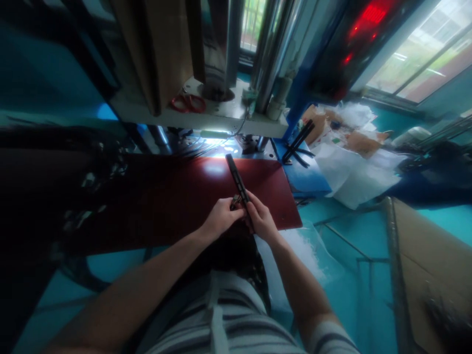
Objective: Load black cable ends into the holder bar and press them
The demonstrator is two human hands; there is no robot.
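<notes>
My right hand (261, 216) is closed round the lower part of a narrow black strip (236, 174), which has several small slots or inserts along its side. The strip tilts up and away over the red-brown work surface (177, 196). Beside it, my left hand (222, 216) is pinched shut at a small brassy metal piece (235, 200), whose exact kind is too small to tell. Both hands meet close together near the front edge of the surface, and the fingertips partly hide the strip's lower end.
Behind the surface stands a press-like machine with a pale plate (236, 120) and upright rods. Red-handled scissors (188, 103) lie on that plate. Black tools (299, 142) rest on a blue ledge at the right. White plastic sheeting (357, 167) and a cardboard box (431, 260) are further right.
</notes>
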